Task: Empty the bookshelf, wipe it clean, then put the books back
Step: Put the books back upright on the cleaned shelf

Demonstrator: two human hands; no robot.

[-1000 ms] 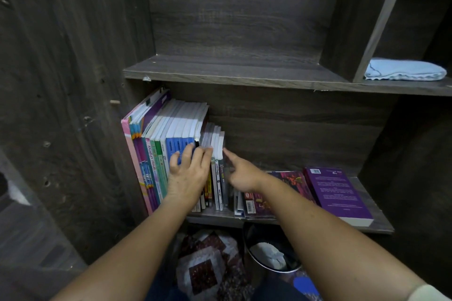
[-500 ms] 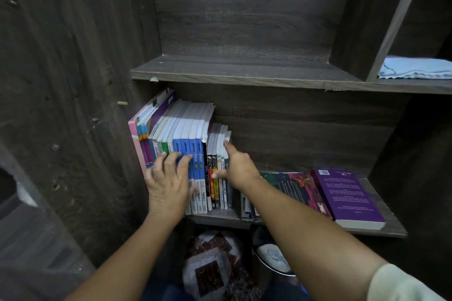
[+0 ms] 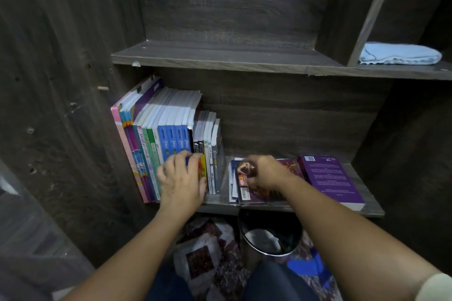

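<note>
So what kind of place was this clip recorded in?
Most likely a room in a home. A dark wood-grain bookshelf holds a row of upright books, a folded blue cloth lies in a side cubby, and a small waste bin stands on a patterned rug.

You face dark wood-grain panelling (image 3: 232, 0) on all sides, dimly lit, with a small wooden peg (image 3: 103, 88) jutting from the left side panel (image 3: 61, 80). Below you, a patchwork mat (image 3: 203, 252) of dark red and pale squares covers the floor, and a round metal bin (image 3: 270, 237) stands on it, something pale crumpled inside. A blue patch (image 3: 305, 266) lies right of the bin.
</note>
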